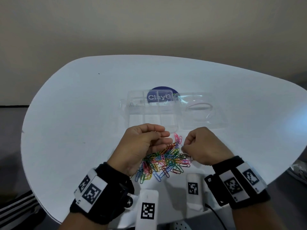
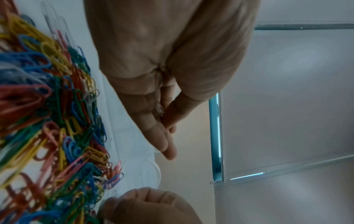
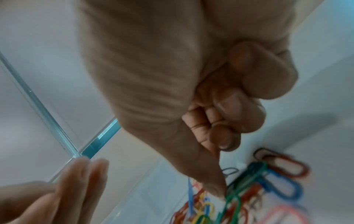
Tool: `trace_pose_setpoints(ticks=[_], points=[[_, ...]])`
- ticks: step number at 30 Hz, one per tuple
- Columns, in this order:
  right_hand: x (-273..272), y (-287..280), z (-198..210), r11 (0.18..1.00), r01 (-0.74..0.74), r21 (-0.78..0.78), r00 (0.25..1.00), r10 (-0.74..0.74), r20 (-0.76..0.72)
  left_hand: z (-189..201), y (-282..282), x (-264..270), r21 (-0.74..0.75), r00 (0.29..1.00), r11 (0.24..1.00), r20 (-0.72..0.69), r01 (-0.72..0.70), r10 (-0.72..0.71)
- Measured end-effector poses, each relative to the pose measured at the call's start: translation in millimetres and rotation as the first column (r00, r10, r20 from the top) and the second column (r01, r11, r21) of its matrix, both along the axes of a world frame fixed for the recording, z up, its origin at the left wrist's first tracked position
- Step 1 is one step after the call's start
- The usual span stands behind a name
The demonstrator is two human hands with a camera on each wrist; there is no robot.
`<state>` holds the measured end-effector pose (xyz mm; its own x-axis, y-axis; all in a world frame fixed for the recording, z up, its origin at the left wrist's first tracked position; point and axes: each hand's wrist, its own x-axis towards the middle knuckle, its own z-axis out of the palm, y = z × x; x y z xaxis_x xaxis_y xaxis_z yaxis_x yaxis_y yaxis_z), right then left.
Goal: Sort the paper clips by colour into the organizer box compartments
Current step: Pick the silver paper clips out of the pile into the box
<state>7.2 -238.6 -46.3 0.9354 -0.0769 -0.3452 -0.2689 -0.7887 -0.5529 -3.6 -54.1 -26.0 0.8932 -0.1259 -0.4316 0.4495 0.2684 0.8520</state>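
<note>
A heap of mixed-colour paper clips [image 1: 164,161] [image 2: 47,106] [image 3: 249,189] lies on the white table just in front of me. Behind it stands the clear organizer box [image 1: 174,113], its lid [image 1: 199,113] folded out to the right. A few pale clips lie in the box's back left compartment [image 1: 132,105]. My left hand [image 1: 166,131] [image 2: 162,118] hovers over the heap's left side, its thumb pressing what looks like a small pale clip against the straight fingers. My right hand [image 1: 182,147] [image 3: 220,166] is curled at the heap's right edge, thumb tip down among the green clips, with no clip seen in it.
A round blue sticker [image 1: 159,97] shows through the box. Some pink clips [image 1: 177,137] lie apart between my two hands. The table [image 1: 83,113] curves away to left and right, its near edge close to my wrists. Two white marker tabs [image 1: 147,206] jut up there.
</note>
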Motion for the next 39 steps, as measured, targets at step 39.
trace_pose_setpoints(ticks=[39], points=[[-10,-1,17,0.973,-0.078,0.215,0.994,0.059,0.096,-12,3,6,0.592,0.935,0.763,0.043,0.259,-0.351]])
